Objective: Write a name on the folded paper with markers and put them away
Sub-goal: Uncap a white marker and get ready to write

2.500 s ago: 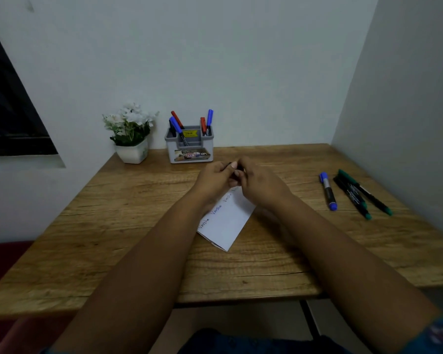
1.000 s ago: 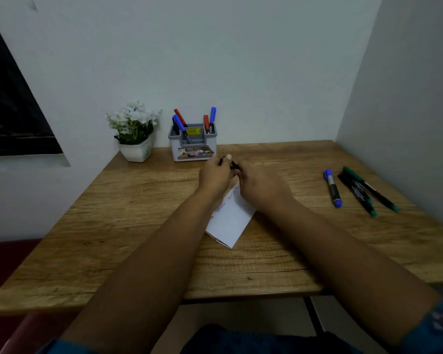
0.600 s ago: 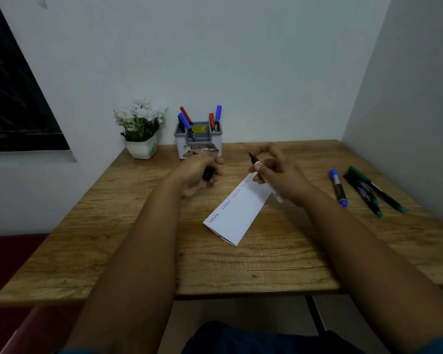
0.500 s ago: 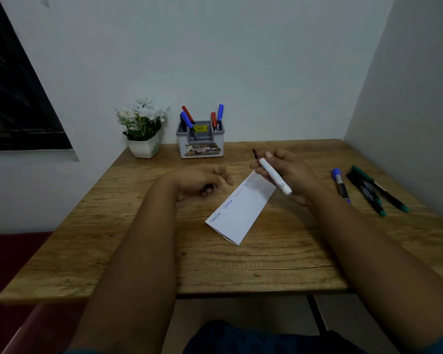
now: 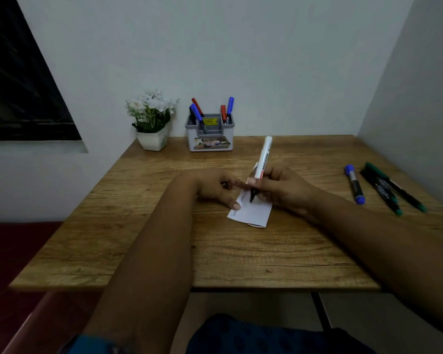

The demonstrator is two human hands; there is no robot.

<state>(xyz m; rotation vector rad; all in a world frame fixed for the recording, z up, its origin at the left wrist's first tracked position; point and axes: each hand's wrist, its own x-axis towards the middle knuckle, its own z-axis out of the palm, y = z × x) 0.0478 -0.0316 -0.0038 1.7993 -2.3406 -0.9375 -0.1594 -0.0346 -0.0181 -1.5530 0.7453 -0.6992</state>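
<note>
The folded white paper (image 5: 254,213) lies mid-table with handwriting along its left edge. My right hand (image 5: 284,190) grips a white marker (image 5: 264,159), uncapped, with its black tip down on the paper. My left hand (image 5: 212,187) rests beside it, index finger and thumb pressing on the paper's left edge. A small dark piece, apparently the marker's cap (image 5: 224,184), shows under its curled fingers. A blue marker (image 5: 354,185) and two green-capped markers (image 5: 384,194) lie on the table at the right.
A grey pen holder (image 5: 210,135) with several red and blue markers stands at the back of the wooden table (image 5: 164,251), against the wall. A white pot of flowers (image 5: 152,140) is left of it. A wall closes the table's right side.
The hands pulled the cap off the marker, and the cap stayed in my left hand. My right hand turned the marker tip-down onto the paper, while my left hand came to press on the paper.
</note>
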